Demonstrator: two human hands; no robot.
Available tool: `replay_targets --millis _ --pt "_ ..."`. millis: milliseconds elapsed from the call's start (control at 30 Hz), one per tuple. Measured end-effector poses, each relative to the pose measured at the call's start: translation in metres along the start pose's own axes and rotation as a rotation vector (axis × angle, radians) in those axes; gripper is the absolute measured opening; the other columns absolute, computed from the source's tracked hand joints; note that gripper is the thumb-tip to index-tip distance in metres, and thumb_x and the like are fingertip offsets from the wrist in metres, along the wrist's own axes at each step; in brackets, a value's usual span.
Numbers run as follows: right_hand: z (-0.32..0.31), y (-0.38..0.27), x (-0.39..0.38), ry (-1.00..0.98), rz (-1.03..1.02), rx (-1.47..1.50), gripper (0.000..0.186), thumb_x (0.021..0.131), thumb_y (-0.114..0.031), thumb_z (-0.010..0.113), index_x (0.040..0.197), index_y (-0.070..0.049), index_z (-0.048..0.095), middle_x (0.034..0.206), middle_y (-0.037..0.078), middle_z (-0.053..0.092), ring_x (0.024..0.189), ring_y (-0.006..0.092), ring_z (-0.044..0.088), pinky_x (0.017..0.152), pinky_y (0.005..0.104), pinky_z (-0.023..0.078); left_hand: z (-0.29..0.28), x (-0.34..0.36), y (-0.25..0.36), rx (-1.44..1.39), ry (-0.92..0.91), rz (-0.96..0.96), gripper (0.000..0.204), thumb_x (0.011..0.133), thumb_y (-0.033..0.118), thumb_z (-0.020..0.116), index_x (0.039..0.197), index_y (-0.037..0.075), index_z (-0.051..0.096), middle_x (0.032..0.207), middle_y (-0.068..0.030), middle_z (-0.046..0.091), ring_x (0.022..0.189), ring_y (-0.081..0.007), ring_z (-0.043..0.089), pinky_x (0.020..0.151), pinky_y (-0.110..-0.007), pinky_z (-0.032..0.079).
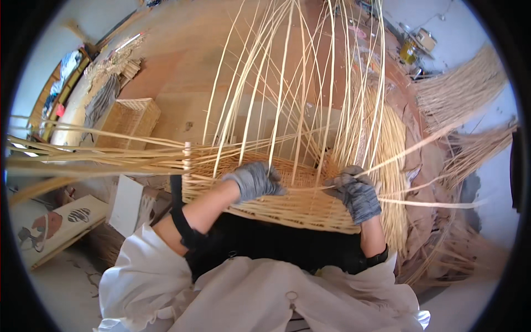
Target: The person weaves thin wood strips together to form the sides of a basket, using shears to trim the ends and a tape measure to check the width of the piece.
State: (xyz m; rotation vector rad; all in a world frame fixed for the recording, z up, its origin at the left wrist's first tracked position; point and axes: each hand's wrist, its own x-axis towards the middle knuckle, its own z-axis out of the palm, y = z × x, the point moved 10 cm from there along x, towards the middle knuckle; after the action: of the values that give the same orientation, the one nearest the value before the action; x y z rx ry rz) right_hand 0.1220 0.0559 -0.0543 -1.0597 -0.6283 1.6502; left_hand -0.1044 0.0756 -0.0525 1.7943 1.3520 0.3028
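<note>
A half-woven wicker basket (298, 213) lies across my front, with long pale upright rods (279, 94) rising from it. Both my hands wear grey gloves. My left hand (255, 181) is closed at the near woven wall, among the uprights; its fingertips are partly hidden, blurred against the weave. At the right end of that wall, my right hand (357, 193) has its fingers closed round a willow rod (420, 146), which runs out to the upper right. Another thin rod (437, 204) sticks out rightward below it. Several long rods (99, 157) extend left from the basket's corner post (187, 160).
A finished-looking wicker basket (130, 119) sits on the floor at left. Bundles of rods (387, 144) lie close at right, with more (462, 88) against the wall. A low board (69, 221) with tools stands at lower left, beside a white panel (126, 203).
</note>
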Motion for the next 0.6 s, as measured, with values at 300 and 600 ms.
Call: replay_targets --millis 300,600 --pt "0.130 -0.078 0.065 0.097 -0.780 -0.920 0.053 0.089 -0.012 0.049 0.135 -0.003 0.024 0.092 0.010 0.056 0.084 0.0180 0.054 0.074 0.0312 0.049 -0.011 0.000 -0.009 0.188 0.075 -0.391 0.040 0.075 0.041 0.068 0.086 0.002 0.069 0.076 -0.0164 0.067 0.076 -0.0238 0.065 0.072 -0.032 0.049" --pt "0.027 -0.040 -0.057 0.218 -0.833 -0.435 0.031 0.091 -0.017 0.049 0.118 -0.002 0.044 0.062 0.001 0.045 0.053 0.0089 0.046 0.050 0.0249 0.043 -0.014 0.035 0.017 -0.189 0.063 -0.320 0.075 0.074 0.051 0.067 0.125 0.000 0.047 0.123 -0.0185 0.052 0.114 -0.0283 0.051 0.096 -0.032 0.040"
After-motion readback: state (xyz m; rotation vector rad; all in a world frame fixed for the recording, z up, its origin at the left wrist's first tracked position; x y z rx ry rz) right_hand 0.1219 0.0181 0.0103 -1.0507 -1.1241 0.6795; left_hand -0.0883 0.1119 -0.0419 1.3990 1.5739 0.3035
